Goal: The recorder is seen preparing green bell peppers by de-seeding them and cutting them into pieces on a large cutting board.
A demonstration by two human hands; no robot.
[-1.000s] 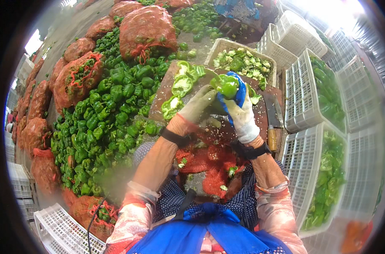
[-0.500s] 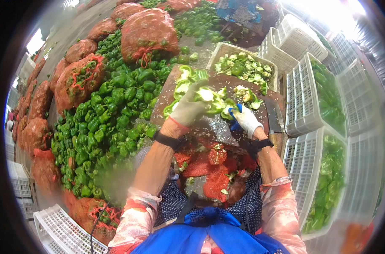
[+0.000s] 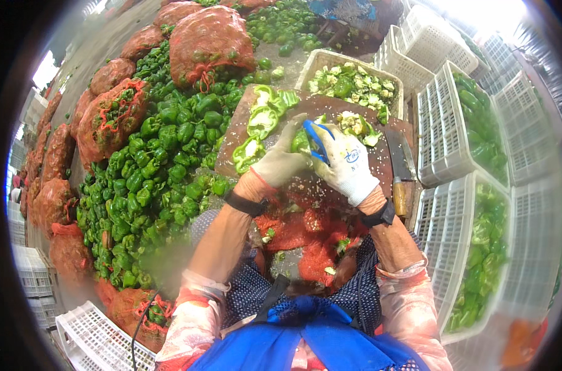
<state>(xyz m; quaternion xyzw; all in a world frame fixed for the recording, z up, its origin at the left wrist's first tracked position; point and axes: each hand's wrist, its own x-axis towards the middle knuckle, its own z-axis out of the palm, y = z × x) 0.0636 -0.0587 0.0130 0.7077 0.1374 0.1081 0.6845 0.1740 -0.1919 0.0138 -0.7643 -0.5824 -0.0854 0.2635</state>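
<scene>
Both my gloved hands meet over a brown board [image 3: 231, 139] strewn with pale seeds. Between them is a green bell pepper [image 3: 300, 142], partly hidden by fingers. My left hand [image 3: 281, 157], in a pale glove, is closed around its near left side. My right hand [image 3: 349, 162], in a white glove with blue fingers, grips it from the right. Opened pepper pieces [image 3: 262, 122] lie along the board's left side. Behind my right hand sit seedy pepper cores [image 3: 353, 123]. A cleaver [image 3: 399, 151] with a wooden handle rests at the board's right edge.
Beyond the board stands a white crate [image 3: 302, 77] of cores and scraps. Whole green peppers [image 3: 169, 148] are heaped on the left among red mesh sacks [image 3: 211, 43]. White crates [image 3: 444, 117] of peppers line the right. Red netting [image 3: 293, 238] lies below the board.
My right hand has moved left and up to meet my left hand at a green pepper. My left hand has left the cut pieces, which now lie further left on the board.
</scene>
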